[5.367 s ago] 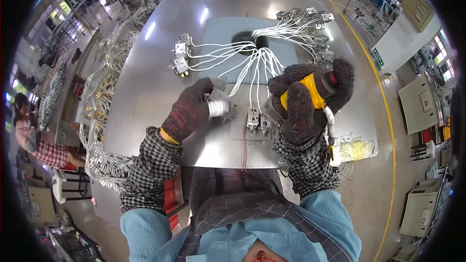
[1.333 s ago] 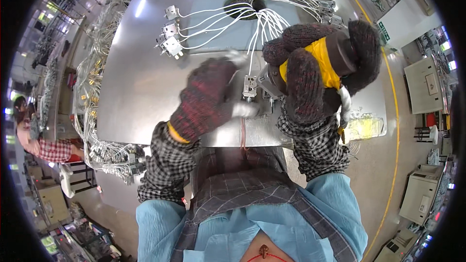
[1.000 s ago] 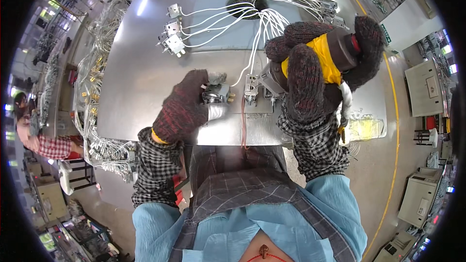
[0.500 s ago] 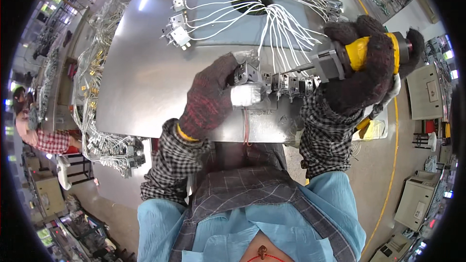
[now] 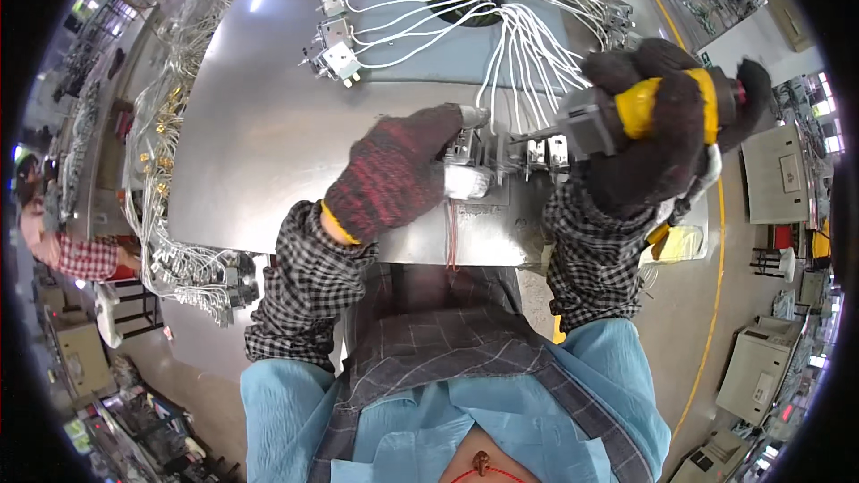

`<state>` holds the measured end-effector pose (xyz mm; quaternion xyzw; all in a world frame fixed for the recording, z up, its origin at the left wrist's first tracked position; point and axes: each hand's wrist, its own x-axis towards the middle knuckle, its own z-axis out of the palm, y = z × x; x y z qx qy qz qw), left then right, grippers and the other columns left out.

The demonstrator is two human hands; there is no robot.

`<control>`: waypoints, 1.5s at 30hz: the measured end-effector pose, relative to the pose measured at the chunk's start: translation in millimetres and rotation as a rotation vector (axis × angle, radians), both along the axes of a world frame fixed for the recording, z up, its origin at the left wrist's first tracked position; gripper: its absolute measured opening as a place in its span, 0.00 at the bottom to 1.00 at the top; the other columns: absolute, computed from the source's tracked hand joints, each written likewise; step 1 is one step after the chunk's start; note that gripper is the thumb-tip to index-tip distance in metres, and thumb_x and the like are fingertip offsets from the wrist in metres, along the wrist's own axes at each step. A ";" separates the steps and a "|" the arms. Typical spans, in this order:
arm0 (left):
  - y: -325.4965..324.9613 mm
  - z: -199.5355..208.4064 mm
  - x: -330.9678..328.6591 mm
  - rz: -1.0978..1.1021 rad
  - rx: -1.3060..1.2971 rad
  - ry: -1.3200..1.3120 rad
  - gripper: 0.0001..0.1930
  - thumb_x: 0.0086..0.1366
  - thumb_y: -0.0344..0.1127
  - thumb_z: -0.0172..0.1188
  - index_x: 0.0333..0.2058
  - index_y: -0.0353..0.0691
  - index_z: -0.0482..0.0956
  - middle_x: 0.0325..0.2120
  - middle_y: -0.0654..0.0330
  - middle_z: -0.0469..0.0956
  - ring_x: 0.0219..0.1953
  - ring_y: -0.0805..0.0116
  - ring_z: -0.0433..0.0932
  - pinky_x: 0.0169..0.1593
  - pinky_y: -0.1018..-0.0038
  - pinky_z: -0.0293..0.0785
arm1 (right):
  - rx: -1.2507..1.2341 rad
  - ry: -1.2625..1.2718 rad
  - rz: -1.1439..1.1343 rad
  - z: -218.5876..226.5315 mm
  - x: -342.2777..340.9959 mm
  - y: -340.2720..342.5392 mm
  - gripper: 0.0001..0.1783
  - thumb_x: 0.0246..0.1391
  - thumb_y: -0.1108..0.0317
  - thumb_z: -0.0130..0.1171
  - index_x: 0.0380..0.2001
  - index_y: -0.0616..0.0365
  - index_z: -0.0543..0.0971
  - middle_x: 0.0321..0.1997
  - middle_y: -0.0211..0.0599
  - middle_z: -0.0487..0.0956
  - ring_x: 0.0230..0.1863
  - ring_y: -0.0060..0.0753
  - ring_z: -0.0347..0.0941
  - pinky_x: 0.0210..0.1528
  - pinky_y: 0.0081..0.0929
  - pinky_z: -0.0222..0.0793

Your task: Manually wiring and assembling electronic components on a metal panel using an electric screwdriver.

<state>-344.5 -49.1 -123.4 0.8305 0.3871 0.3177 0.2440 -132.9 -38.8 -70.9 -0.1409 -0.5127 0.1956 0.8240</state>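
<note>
Nearest is the apron (image 5: 429, 358); past it, red wires (image 5: 452, 237) hang over the front edge of the desk (image 5: 242, 161). The gloved left hand (image 5: 394, 170) has its grip closed about a metal block (image 5: 463, 148) at mid-desk. The gloved right hand (image 5: 671, 125) has its grip wrapped around a yellow-banded tool (image 5: 586, 125), aimed leftward; blur hides whether its tip touches anything. Between the hands stand upright blocks (image 5: 548, 152). White wires (image 5: 523, 49) run beyond to the hole (image 5: 456, 4) in a grey board (image 5: 398, 0), with other blocks to its left and right.
</note>
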 end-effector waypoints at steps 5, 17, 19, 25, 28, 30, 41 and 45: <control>-3.5 14.6 20.3 0.012 -0.109 0.256 0.31 0.51 0.54 0.67 0.50 0.43 0.75 0.41 0.52 0.80 0.43 0.52 0.79 0.46 0.57 0.73 | -0.087 -0.065 -0.007 -7.3 -17.0 -8.3 0.38 0.53 0.70 0.60 0.64 0.40 0.55 0.37 0.52 0.77 0.27 0.39 0.75 0.29 0.45 0.78; 26.5 -2.7 -30.2 0.255 0.307 -0.004 0.36 0.54 0.50 0.69 0.58 0.42 0.69 0.57 0.42 0.68 0.57 0.46 0.71 0.60 0.57 0.67 | 0.021 -0.225 -0.076 -14.2 -28.7 -7.5 0.40 0.52 0.76 0.63 0.64 0.50 0.55 0.40 0.48 0.78 0.34 0.40 0.80 0.32 0.44 0.83; 50.9 -18.1 -54.2 0.401 0.415 0.047 0.36 0.54 0.49 0.69 0.58 0.41 0.69 0.59 0.40 0.67 0.58 0.44 0.71 0.61 0.57 0.67 | 0.007 -0.309 -0.148 -13.3 -23.2 -11.2 0.40 0.53 0.76 0.63 0.64 0.50 0.55 0.40 0.48 0.78 0.34 0.41 0.80 0.31 0.45 0.83; 64.6 -33.1 -62.0 0.389 -0.228 -0.490 0.32 0.56 0.36 0.70 0.58 0.39 0.68 0.52 0.51 0.74 0.51 0.60 0.76 0.53 0.68 0.74 | 0.118 -0.224 0.028 -14.1 -25.9 -4.8 0.39 0.55 0.77 0.61 0.65 0.52 0.53 0.39 0.51 0.78 0.33 0.43 0.81 0.33 0.47 0.83; 56.9 -24.0 -49.5 0.462 -0.274 -0.658 0.29 0.57 0.31 0.68 0.58 0.40 0.69 0.45 0.57 0.78 0.45 0.69 0.78 0.47 0.73 0.76 | 0.169 -0.187 0.116 -15.5 -27.4 -3.1 0.39 0.55 0.77 0.60 0.66 0.53 0.53 0.38 0.52 0.79 0.33 0.44 0.81 0.33 0.48 0.83; 48.6 -16.7 -37.5 0.380 -0.423 -0.832 0.29 0.56 0.31 0.69 0.56 0.39 0.70 0.40 0.59 0.78 0.39 0.70 0.78 0.42 0.74 0.76 | 0.052 -0.196 0.073 -16.3 -33.0 -12.5 0.40 0.55 0.79 0.59 0.66 0.52 0.51 0.39 0.52 0.79 0.32 0.43 0.81 0.34 0.46 0.83; 35.6 -24.2 -29.5 -0.056 -0.565 -0.837 0.24 0.59 0.37 0.67 0.52 0.37 0.72 0.39 0.61 0.78 0.40 0.73 0.76 0.45 0.75 0.75 | -0.067 -0.062 0.198 -14.8 -32.2 -16.1 0.41 0.54 0.75 0.63 0.66 0.46 0.53 0.38 0.50 0.78 0.31 0.42 0.80 0.32 0.45 0.83; 16.5 -14.5 -29.3 -0.004 -0.363 -0.187 0.30 0.50 0.40 0.74 0.52 0.43 0.76 0.35 0.58 0.79 0.36 0.70 0.79 0.42 0.72 0.76 | -0.063 -0.107 0.119 -12.7 -31.1 -16.1 0.42 0.53 0.75 0.64 0.66 0.45 0.53 0.37 0.49 0.79 0.31 0.41 0.80 0.32 0.44 0.83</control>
